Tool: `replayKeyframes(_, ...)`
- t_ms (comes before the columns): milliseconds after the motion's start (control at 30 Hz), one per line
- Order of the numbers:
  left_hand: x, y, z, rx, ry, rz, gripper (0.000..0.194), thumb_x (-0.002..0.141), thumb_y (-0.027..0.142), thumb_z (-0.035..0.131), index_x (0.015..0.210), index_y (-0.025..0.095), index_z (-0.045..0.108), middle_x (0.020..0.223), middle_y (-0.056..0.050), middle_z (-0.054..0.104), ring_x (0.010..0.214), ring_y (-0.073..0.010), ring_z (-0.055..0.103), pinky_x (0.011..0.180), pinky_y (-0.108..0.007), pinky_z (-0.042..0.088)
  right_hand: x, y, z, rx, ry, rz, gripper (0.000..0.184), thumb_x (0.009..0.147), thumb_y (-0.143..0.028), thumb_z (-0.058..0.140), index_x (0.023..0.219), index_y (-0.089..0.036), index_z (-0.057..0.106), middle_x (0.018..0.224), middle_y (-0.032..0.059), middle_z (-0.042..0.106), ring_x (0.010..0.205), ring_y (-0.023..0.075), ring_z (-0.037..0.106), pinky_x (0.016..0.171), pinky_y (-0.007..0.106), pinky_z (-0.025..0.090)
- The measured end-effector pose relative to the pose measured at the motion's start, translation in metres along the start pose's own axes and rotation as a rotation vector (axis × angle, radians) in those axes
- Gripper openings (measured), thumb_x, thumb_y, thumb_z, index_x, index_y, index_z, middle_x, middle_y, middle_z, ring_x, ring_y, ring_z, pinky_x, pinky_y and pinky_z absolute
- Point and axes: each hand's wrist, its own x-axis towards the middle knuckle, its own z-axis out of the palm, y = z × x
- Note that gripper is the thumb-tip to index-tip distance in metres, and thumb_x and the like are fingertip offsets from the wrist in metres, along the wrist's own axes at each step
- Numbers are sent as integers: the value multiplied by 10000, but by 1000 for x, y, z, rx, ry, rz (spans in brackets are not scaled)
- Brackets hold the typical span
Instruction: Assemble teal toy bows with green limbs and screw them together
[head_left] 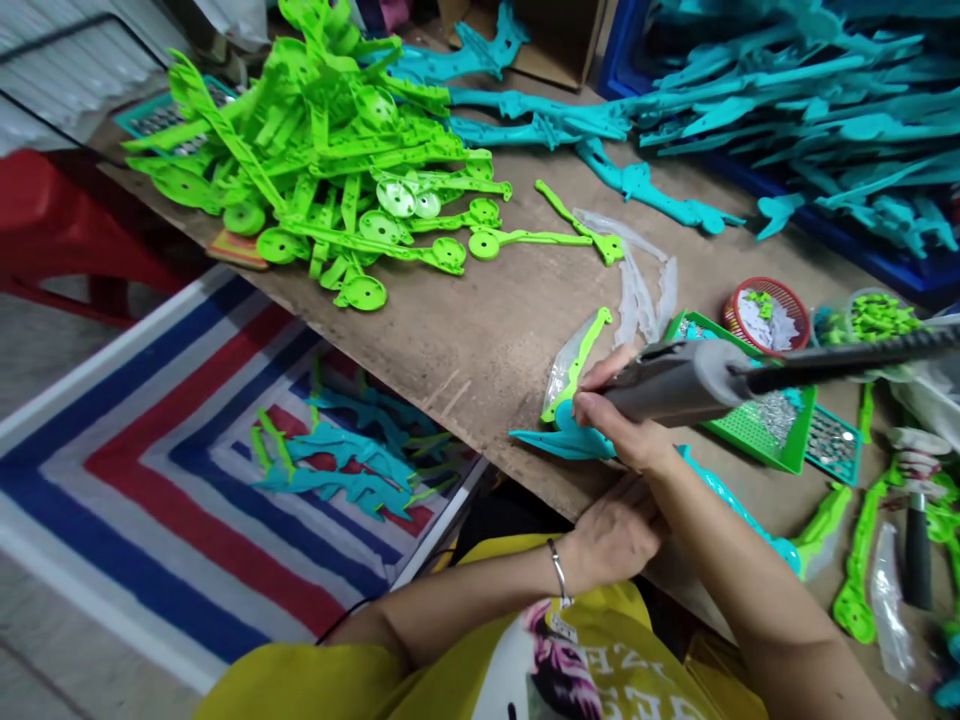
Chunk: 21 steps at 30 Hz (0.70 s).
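Note:
My right hand [626, 430] is wrapped round a grey powered screwdriver [675, 385], its dark cord trailing off to the right. The screwdriver's tip is hidden behind my fingers. Under this hand lies a long teal plastic part [566, 443]; its other end shows past my right forearm. My left hand [611, 538], with a bracelet at the wrist, reaches across beneath the right forearm beside the teal part. Its fingers are mostly covered, so their grip is unclear. A thin green plastic strip [589, 355] on clear film lies just beyond my right hand.
A heap of green parts [322, 170] covers the table's far left, and teal parts fill a blue crate [832, 235] at back right. A green tray [795, 445] of small metal pieces and a red basket [731, 310] stand right. Below left, a striped-lined bin [150, 440] holds assembled pieces.

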Motion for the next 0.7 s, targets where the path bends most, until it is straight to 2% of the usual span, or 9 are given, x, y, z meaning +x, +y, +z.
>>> replayKeyframes(67, 0, 0, 2, -3, -20, 10, 293, 934, 194, 522, 1181, 101, 649, 1295, -154, 649, 1318, -281, 537, 1125, -432, 438, 7, -6, 5, -73, -35, 7, 133, 756, -293, 711, 731, -214, 606, 585, -35, 589, 538, 131, 555, 565, 301, 487)
replayKeyframes(200, 0, -1, 3, -40, -97, 0, 330, 955, 204, 507, 1257, 129, 617, 1368, -150, 613, 1331, -265, 527, 1123, -461, 439, 12, -5, 9, -83, -109, -6, 178, 750, -289, 688, 644, -211, 569, 542, -41, 554, 497, 114, 510, 510, 279, 448)
replayKeyframes(267, 1, -1, 1, -44, -101, -12, 334, 967, 209, 501, 1276, 151, 613, 1370, -141, 615, 1339, -257, 520, 1126, -467, 440, 8, 1, 7, -22, -126, -21, 192, 757, -322, 704, 670, -221, 566, 539, -43, 557, 500, 125, 522, 509, 289, 460)
replayKeyframes(333, 3, -1, -1, -39, -79, -9, 326, 978, 208, 489, 1274, 169, 622, 1370, -114, 621, 1348, -249, 509, 1154, -454, 421, 1, 5, 1, 66, -78, -54, 176, 776, -354, 722, 766, -234, 593, 543, -48, 574, 498, 143, 549, 518, 310, 488)
replayKeyframes(400, 4, 0, -4, -38, -49, -18, 327, 996, 217, 470, 1281, 161, 621, 1369, -88, 625, 1359, -238, 496, 1196, -420, 379, -8, 3, -10, 126, 50, -119, 175, 796, -353, 729, 890, -253, 621, 557, -52, 601, 485, 159, 573, 524, 332, 511)
replayKeyframes(467, 5, 0, -5, -38, -22, -41, 355, 1016, 247, 449, 1320, 129, 590, 1393, -84, 611, 1374, -225, 479, 1222, -391, 345, -18, -4, -29, 114, 240, -193, 188, 804, -326, 732, 953, -265, 637, 577, -48, 624, 489, 172, 594, 553, 355, 537)
replayKeyframes(567, 4, -2, -3, -25, 2, -47, 411, 1030, 290, 437, 1383, 100, 528, 1469, -92, 552, 1413, -219, 442, 1229, -396, 334, -37, -16, -73, 15, 510, -222, 161, 764, -279, 762, 873, -253, 646, 593, -39, 640, 519, 176, 614, 599, 367, 553)
replayKeyframes(700, 0, -3, 0, -6, 25, -8, 451, 1013, 323, 479, 1392, 81, 511, 1481, -125, 537, 1415, -268, 447, 1213, -449, 351, -72, -10, -135, -26, 720, -151, 254, 630, -216, 809, 779, -244, 606, 608, -50, 647, 535, 159, 614, 558, 316, 522)
